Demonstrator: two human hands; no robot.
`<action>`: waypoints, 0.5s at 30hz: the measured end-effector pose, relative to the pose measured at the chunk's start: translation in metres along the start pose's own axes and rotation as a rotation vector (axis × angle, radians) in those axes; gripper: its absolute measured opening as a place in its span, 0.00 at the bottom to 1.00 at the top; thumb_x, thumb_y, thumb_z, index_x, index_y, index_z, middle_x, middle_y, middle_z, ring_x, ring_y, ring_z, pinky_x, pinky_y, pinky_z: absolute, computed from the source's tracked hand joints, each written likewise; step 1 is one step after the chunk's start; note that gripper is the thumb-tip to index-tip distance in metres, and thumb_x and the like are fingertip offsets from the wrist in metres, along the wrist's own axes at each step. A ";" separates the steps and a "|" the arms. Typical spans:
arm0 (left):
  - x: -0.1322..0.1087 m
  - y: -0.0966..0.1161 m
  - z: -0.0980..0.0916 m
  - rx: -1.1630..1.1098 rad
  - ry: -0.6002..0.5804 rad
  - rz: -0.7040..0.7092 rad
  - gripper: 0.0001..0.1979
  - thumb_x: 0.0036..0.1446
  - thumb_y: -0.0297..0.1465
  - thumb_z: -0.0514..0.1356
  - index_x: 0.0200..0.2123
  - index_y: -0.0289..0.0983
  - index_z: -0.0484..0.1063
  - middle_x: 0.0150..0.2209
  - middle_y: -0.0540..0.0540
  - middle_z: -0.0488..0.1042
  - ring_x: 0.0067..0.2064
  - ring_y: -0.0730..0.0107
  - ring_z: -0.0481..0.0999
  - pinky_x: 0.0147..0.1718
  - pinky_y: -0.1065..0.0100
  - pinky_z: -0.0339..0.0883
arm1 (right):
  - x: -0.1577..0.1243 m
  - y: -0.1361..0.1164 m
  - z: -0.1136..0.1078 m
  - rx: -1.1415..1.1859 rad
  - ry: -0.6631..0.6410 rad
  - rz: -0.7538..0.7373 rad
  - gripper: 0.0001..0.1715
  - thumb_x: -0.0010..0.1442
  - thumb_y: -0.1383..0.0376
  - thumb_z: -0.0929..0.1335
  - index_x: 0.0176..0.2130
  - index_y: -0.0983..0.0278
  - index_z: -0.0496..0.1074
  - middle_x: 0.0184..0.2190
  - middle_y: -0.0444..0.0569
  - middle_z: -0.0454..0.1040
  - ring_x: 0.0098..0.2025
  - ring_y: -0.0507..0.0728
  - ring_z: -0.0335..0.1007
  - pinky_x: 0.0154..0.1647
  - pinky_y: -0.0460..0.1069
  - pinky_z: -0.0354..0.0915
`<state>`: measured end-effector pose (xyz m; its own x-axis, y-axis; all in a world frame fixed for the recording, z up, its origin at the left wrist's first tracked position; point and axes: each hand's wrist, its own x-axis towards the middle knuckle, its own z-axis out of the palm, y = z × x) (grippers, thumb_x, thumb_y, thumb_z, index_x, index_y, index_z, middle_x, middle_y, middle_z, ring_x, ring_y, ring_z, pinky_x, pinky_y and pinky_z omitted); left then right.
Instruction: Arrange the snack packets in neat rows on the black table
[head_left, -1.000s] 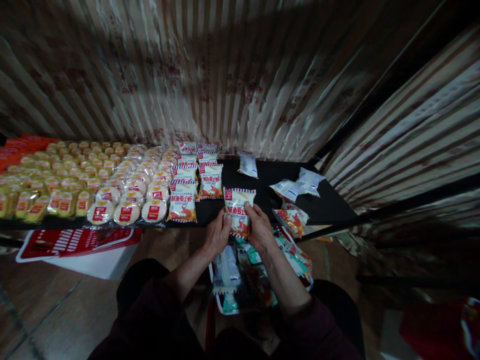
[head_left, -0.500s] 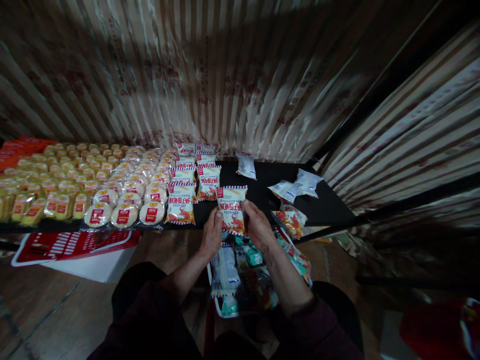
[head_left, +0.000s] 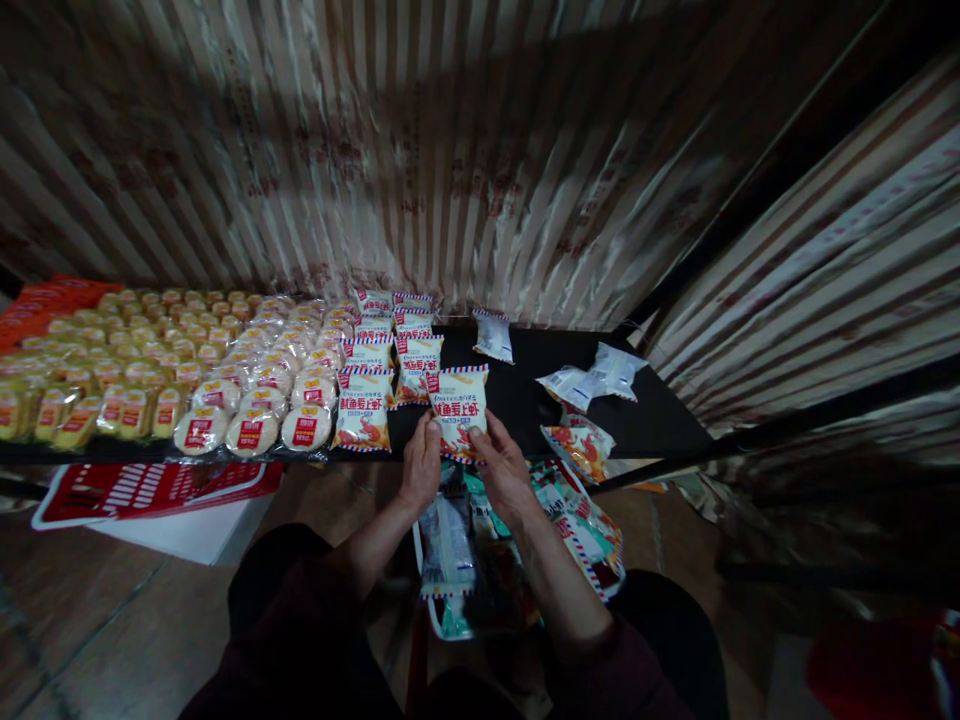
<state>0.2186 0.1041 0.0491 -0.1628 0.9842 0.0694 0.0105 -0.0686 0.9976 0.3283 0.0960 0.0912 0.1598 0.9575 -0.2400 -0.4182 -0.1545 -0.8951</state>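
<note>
Between my two hands is a white and orange snack bag (head_left: 459, 408), its printed side up, at the front edge of the black shelf (head_left: 510, 395). My left hand (head_left: 421, 462) grips its left side and my right hand (head_left: 501, 465) its right side, thumb on the front. Just left of it, similar snack bags (head_left: 363, 412) lie in two overlapping columns. Below my hands, a basket (head_left: 450, 634) holds more bags, some green, some white, partly hidden by my right forearm.
Left along the shelf are rows of wrapped round crackers (head_left: 256, 432) and yellow wrapped cakes (head_left: 120, 408). Loose bags (head_left: 577, 445) lie scattered on the right. A red basket (head_left: 157, 495) sits under the shelf. Striped curtain (head_left: 420, 150) hangs behind; a dark metal bar (head_left: 787, 425) crosses at right.
The snack bag in my hands has shifted slightly left and up, closer to the second column of bags. My right hand has moved left with it.
</note>
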 end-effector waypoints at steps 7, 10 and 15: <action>0.004 0.000 0.000 0.186 0.051 0.305 0.27 0.64 0.43 0.44 0.61 0.35 0.55 0.59 0.35 0.63 0.58 0.59 0.65 0.57 0.56 0.59 | 0.003 -0.001 -0.006 0.036 0.028 0.011 0.35 0.42 0.57 0.76 0.50 0.58 0.71 0.44 0.45 0.78 0.40 0.55 0.74 0.40 0.49 0.68; 0.001 0.006 0.000 0.301 0.034 0.468 0.25 0.64 0.40 0.45 0.60 0.35 0.58 0.62 0.35 0.59 0.62 0.59 0.59 0.59 0.55 0.55 | 0.004 0.000 -0.008 0.039 0.037 0.008 0.34 0.43 0.57 0.76 0.50 0.58 0.71 0.43 0.45 0.78 0.39 0.55 0.74 0.39 0.49 0.68; -0.012 0.023 0.007 0.395 0.067 0.499 0.22 0.64 0.36 0.45 0.58 0.37 0.61 0.62 0.37 0.58 0.64 0.59 0.56 0.61 0.54 0.50 | 0.000 0.000 -0.005 0.067 0.044 -0.065 0.33 0.44 0.58 0.76 0.50 0.59 0.70 0.44 0.45 0.78 0.41 0.56 0.74 0.46 0.51 0.68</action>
<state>0.2279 0.0920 0.0713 -0.1055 0.8364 0.5379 0.4620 -0.4377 0.7713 0.3328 0.0949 0.0891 0.2268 0.9532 -0.2000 -0.4643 -0.0747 -0.8825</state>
